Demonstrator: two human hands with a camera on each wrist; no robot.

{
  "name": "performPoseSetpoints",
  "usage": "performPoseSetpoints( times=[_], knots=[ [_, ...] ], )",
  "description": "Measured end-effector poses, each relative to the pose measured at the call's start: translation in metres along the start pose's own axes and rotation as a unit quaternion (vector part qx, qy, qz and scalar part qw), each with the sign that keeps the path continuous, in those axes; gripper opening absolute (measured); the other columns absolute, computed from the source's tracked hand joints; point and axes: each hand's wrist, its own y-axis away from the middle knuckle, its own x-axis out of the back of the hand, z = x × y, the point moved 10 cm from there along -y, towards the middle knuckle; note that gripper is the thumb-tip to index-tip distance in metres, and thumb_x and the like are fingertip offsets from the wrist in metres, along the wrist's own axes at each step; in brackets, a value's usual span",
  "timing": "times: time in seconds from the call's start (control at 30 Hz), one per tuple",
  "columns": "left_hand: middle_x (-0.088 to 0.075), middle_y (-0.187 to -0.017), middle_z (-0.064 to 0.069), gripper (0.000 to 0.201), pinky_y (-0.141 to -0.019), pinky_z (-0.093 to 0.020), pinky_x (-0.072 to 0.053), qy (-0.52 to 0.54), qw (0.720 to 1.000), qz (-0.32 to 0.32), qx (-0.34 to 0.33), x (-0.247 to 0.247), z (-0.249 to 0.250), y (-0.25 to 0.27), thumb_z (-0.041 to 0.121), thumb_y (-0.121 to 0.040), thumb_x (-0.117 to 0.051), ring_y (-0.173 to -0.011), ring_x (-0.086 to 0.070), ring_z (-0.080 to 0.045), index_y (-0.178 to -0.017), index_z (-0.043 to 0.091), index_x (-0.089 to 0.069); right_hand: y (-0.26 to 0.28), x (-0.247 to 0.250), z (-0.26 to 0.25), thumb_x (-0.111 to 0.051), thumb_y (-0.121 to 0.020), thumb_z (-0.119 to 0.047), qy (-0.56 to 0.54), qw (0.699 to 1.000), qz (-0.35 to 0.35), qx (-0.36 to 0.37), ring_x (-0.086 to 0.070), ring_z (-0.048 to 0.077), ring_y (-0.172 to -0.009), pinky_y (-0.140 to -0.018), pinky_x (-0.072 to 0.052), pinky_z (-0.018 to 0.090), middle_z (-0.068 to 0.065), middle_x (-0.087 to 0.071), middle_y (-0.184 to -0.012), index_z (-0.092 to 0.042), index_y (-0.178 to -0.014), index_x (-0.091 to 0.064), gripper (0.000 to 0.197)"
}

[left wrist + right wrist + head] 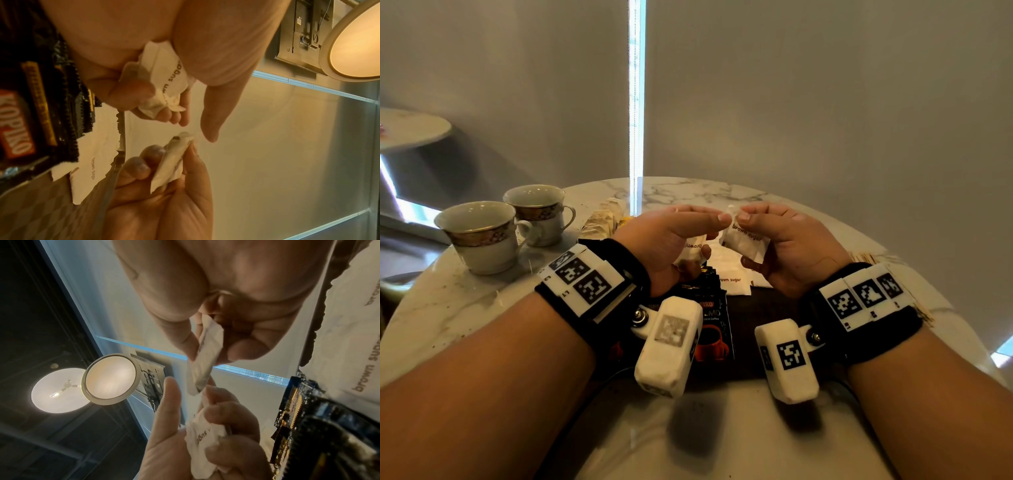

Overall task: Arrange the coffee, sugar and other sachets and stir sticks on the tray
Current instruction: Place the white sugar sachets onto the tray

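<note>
Both hands hover over the dark tray (pixel 760 308) in the head view. My left hand (pixel 709 235) grips a crumpled white brown sugar sachet (pixel 690 249) in its curled fingers, its forefinger stretched out. My right hand (pixel 743 239) pinches another brown sugar sachet (pixel 752 247) between thumb and fingers. The two sachets nearly touch at the fingertips. In the left wrist view the left-hand sachet (pixel 168 78) is bunched up and the right-hand sachet (pixel 172 162) is edge-on. Black Kopiko coffee sachets (pixel 710 310) and flat brown sugar sachets (pixel 731 280) lie on the tray.
Two gold-banded cups (pixel 482 233) (pixel 537 212) stand at the left on the round marble table (pixel 448 301). Tea bags (pixel 602 219) lie behind my left hand. Wooden stir sticks (pixel 866 257) show past my right wrist.
</note>
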Motion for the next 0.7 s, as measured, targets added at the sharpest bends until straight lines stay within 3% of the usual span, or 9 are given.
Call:
performPoseSetpoints(
  times=[0.1, 0.2, 0.37, 0.5, 0.6, 0.7],
  knots=[
    [-0.066, -0.092, -0.009, 0.017, -0.047, -0.022, -0.038, -0.019, 1.0, 0.005, -0.008, 0.0, 0.002, 0.001, 0.016, -0.079, -0.077, -0.061, -0.057, -0.014, -0.093, 0.013, -0.068, 0.004, -0.005, -0.002, -0.072, -0.08, -0.012, 0.014, 1.0, -0.017, 0.008, -0.063, 0.022, -0.065, -0.049, -0.045, 0.028, 0.011, -0.07, -0.082, -0.005, -0.094, -0.066, 0.017],
    [-0.068, -0.082, -0.009, 0.006, -0.047, -0.024, -0.036, -0.021, 1.0, 0.015, -0.018, 0.001, 0.004, -0.001, 0.011, -0.088, -0.07, -0.061, -0.058, -0.016, -0.089, 0.013, -0.065, 0.004, -0.005, -0.002, -0.073, -0.07, -0.02, 0.019, 1.0, -0.021, 0.004, -0.063, 0.02, -0.063, -0.052, -0.042, 0.03, 0.01, -0.071, -0.077, -0.005, -0.092, -0.066, 0.027],
    [-0.068, -0.075, -0.007, 0.008, -0.046, -0.024, -0.031, 0.011, 0.999, 0.027, -0.032, 0.004, 0.006, -0.005, 0.008, -0.091, -0.067, -0.05, -0.058, -0.014, -0.085, 0.013, -0.064, 0.0, 0.006, -0.004, -0.066, -0.086, -0.011, 0.009, 1.0, -0.003, 0.003, -0.061, 0.022, -0.062, -0.046, -0.038, 0.027, 0.013, -0.071, -0.081, -0.005, -0.089, -0.066, 0.006],
    [-0.064, -0.078, -0.003, 0.002, -0.045, -0.023, -0.032, 0.023, 0.998, 0.046, -0.026, 0.008, 0.004, -0.006, 0.012, -0.092, -0.067, -0.053, -0.057, -0.014, -0.091, 0.012, -0.067, -0.012, 0.03, -0.004, -0.07, -0.08, -0.015, 0.006, 0.999, 0.038, -0.004, -0.061, 0.027, -0.07, -0.039, -0.034, 0.023, 0.019, -0.067, -0.09, -0.001, -0.099, -0.065, 0.024],
    [-0.062, -0.079, -0.002, 0.01, -0.043, -0.023, -0.034, 0.032, 0.997, 0.063, -0.024, 0.014, 0.004, -0.007, 0.017, -0.092, -0.068, -0.053, -0.059, -0.012, -0.1, 0.01, -0.066, -0.022, 0.071, -0.004, -0.06, -0.095, -0.016, 0.026, 0.992, 0.125, -0.017, -0.054, 0.014, -0.052, -0.035, -0.03, 0.02, 0.016, -0.069, -0.09, -0.008, -0.095, -0.066, 0.01],
    [-0.061, -0.08, -0.002, 0.016, -0.044, -0.022, -0.033, 0.039, 0.997, 0.068, -0.021, 0.016, 0.003, -0.007, 0.018, -0.093, -0.068, -0.054, -0.058, -0.012, -0.106, 0.009, -0.064, -0.027, 0.105, 0.018, -0.058, -0.097, -0.021, 0.038, 0.98, 0.173, -0.092, -0.045, 0.009, -0.047, -0.034, -0.029, 0.02, 0.009, -0.069, -0.087, -0.009, -0.098, -0.065, 0.014]
  ],
)
